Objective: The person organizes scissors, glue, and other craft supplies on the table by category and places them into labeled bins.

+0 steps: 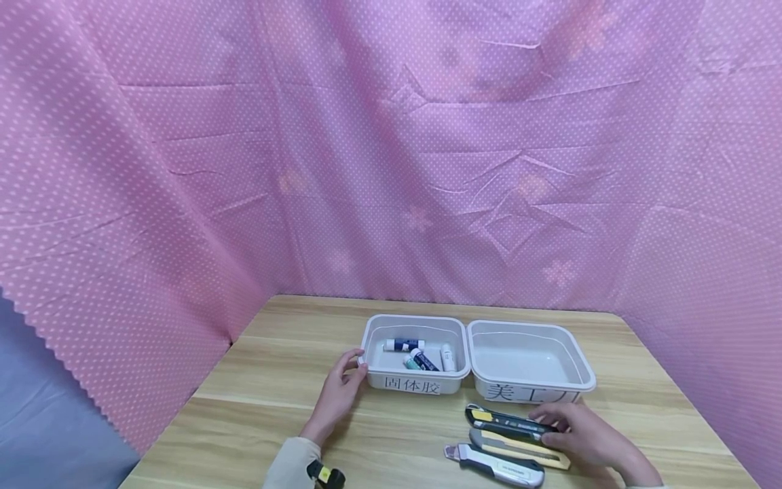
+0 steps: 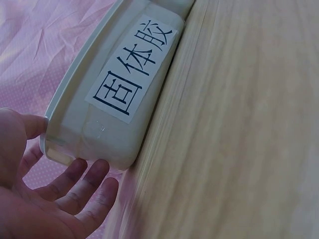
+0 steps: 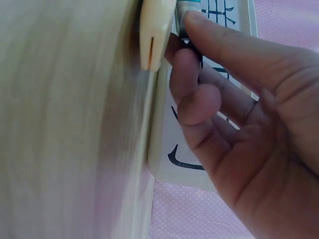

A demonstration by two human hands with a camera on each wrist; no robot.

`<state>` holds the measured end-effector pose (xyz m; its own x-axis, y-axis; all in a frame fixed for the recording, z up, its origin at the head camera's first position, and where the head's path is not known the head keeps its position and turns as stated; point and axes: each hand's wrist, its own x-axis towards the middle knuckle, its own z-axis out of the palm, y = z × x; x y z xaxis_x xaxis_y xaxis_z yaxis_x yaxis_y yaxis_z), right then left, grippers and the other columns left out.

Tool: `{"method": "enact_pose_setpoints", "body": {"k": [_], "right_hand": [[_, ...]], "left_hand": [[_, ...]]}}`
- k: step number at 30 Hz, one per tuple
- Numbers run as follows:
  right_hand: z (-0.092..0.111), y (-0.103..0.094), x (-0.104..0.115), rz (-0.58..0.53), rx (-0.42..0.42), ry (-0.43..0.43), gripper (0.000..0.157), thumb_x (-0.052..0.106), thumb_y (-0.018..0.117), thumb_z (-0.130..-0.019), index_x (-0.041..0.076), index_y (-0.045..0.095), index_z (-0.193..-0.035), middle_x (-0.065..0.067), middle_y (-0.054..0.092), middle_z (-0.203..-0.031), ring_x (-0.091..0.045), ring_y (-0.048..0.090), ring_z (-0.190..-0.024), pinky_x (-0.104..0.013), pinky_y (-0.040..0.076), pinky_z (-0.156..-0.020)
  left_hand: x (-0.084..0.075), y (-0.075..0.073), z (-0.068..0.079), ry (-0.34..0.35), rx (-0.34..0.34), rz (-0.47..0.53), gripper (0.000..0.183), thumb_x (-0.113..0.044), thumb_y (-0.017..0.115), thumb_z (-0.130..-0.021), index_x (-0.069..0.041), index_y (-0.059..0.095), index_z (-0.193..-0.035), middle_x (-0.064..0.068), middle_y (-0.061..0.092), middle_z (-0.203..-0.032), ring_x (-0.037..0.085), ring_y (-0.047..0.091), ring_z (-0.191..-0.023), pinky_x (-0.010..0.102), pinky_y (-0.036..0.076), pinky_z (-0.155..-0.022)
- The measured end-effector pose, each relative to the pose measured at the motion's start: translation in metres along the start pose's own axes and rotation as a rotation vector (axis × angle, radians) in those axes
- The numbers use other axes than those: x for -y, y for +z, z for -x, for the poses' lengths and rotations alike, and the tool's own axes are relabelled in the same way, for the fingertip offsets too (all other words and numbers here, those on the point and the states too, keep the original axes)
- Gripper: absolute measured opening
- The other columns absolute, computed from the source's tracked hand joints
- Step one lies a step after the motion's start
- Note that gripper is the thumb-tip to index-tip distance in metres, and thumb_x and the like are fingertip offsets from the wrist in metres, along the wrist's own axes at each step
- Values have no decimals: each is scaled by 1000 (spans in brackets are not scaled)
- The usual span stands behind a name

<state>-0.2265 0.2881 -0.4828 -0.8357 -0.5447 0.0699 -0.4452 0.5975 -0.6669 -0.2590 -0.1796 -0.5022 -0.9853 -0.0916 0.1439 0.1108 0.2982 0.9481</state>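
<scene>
My left hand (image 1: 342, 390) holds the left end of a white plastic box (image 2: 107, 129), its thumb at the rim and fingertips against the side wall. Inside that box lie several glue sticks (image 1: 405, 345), some blue and white. With thumb and fingers, my right hand (image 1: 580, 435) pinches the rear end of a black utility knife (image 1: 510, 422) with a yellow patch. Just in front of it lies a yellow utility knife (image 1: 507, 445), whose slotted end (image 3: 152, 50) shows beside my fingers in the right wrist view. Nearest me is a white and black utility knife (image 1: 501, 467).
A second white box (image 1: 531, 394) stands right of the first, behind the knives, with nothing inside. Both boxes carry paper labels with black characters. The wooden table (image 1: 263, 380) backs onto a pink dotted curtain (image 1: 427, 170).
</scene>
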Motion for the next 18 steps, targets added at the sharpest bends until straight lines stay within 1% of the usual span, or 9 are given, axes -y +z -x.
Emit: {"method": "enact_pose_setpoints", "body": {"k": [6, 12, 14, 18], "right_hand": [[-1, -1, 3, -7, -21, 8, 30, 24, 76, -91, 11, 73, -118, -2, 73, -110, -1, 64, -93, -22, 53, -76], [-3, -2, 4, -8, -77, -11, 29, 22, 76, -91, 9, 74, -118, -8, 73, -114, -3, 64, -98, -23, 55, -80], [-3, -2, 3, -31, -82, -20, 28, 21, 75, -93, 8, 74, -117, -9, 73, -115, -3, 65, -99, -22, 56, -81], [-4, -3, 3, -131, -70, -30, 28, 17, 69, -97, 2, 71, -120, -15, 71, -116, -3, 67, -98, -21, 57, -80]], "left_hand": [[-1, 0, 1, 6, 1, 3, 42, -31, 60, -104, -15, 54, -143, 20, 61, -134, 29, 66, -112, 36, 52, -91], [-1, 0, 2, 14, 2, 12, 42, -30, 60, -104, -15, 54, -143, 20, 61, -134, 31, 66, -114, 43, 53, -95], [-1, 0, 2, 9, 3, 10, 42, -31, 60, -105, -15, 54, -143, 20, 61, -135, 31, 66, -114, 45, 53, -96], [1, 0, 1, 1, 1, 0, 42, -31, 59, -105, -16, 53, -143, 19, 61, -135, 29, 66, -114, 43, 53, -96]]}}
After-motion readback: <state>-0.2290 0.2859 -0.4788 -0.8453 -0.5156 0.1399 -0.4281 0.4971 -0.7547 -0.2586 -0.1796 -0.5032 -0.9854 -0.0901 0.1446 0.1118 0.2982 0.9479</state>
